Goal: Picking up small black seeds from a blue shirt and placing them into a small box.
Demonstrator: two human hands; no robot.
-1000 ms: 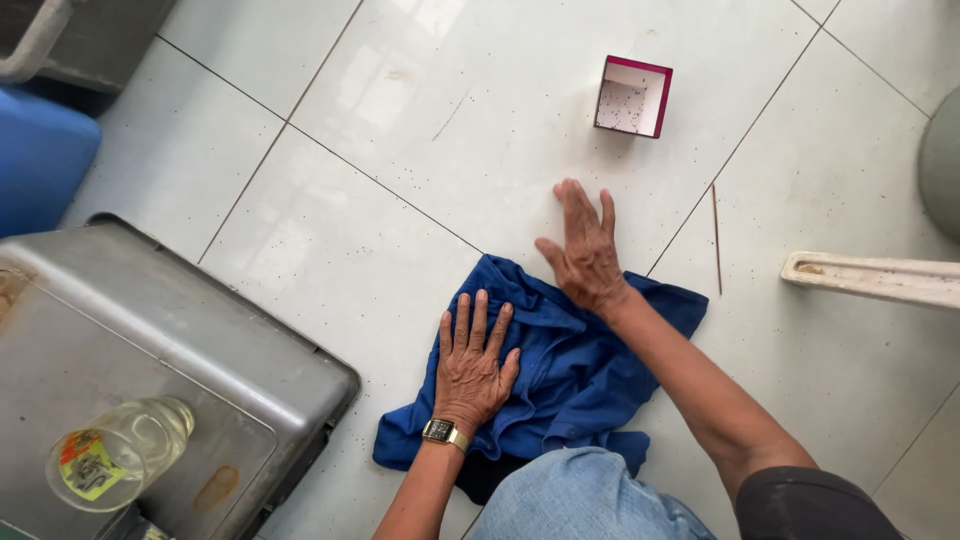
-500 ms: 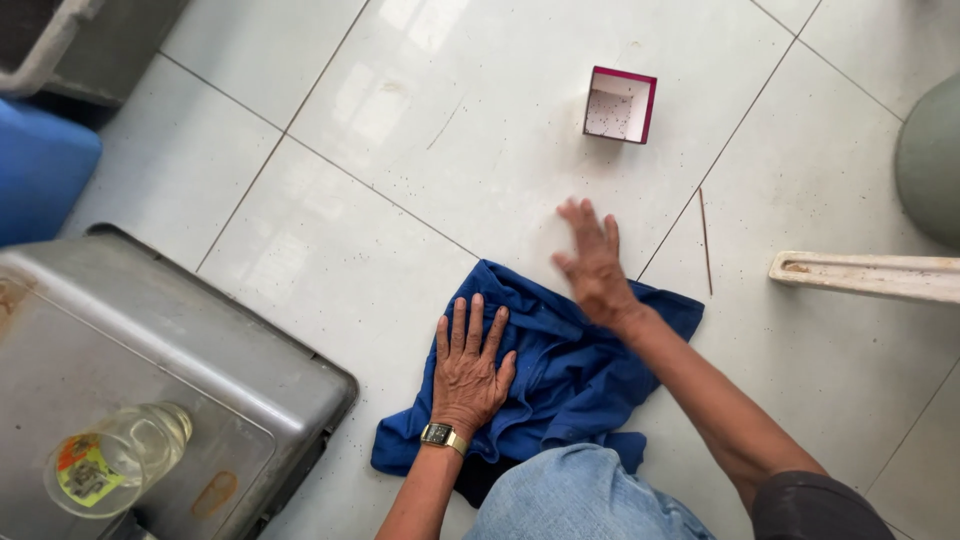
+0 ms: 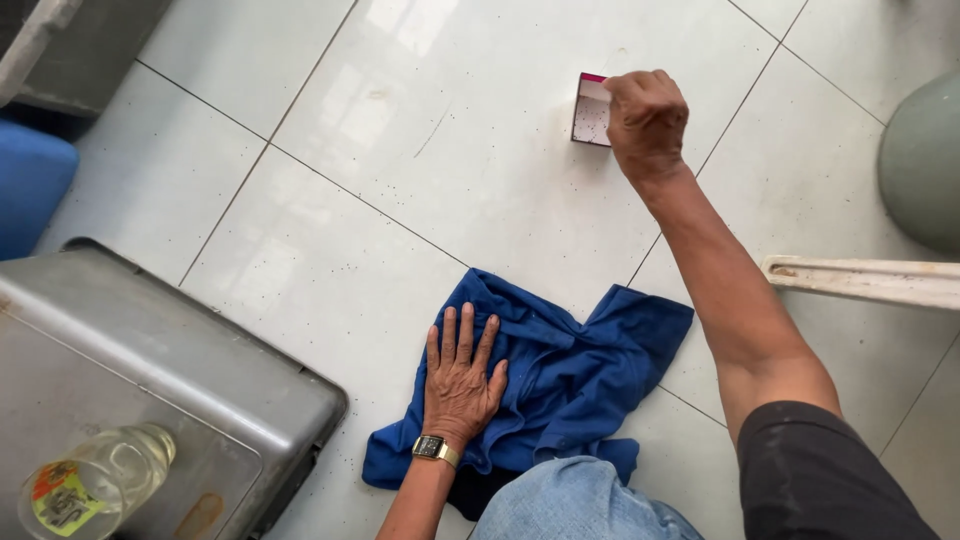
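- Since a second ago the right hand (image 3: 647, 115) has left the blue cloth (image 3: 560, 385) and reached out to the small box (image 3: 591, 108) on the floor (image 3: 470, 150) toward its far edge; the left hand (image 3: 460, 380) has stayed flat on the cloth
- Far left: a blue container (image 3: 30, 185) at the left edge of the floor, and beyond it a dark grey object (image 3: 75, 45) in the far left corner
- Near left corner: a grey metal case (image 3: 150, 370) lying flat, with a clear glass jar (image 3: 85, 485) with a coloured label resting on top of it
- Centre, near edge: the blue cloth lies crumpled on the pale tiles; the left hand, wearing a wristwatch (image 3: 435, 449), presses on its left part with the fingers spread wide and holding nothing
- Below the cloth, a knee in light denim (image 3: 575, 505) shows at the near edge
- Centre right, far side: the small box, white inside with a dark red rim, sits open; the right hand is curled closed at its right side, touching or gripping it, though whether the fingers truly clasp the box I cannot tell
- That shift suggests attention has gone from the cloth to the box, while the cloth is kept pinned in place
- Right edge: a pale, worn bar (image 3: 865, 282) lies across the tiles, and a grey-green rounded object (image 3: 925, 160) sits beyond it
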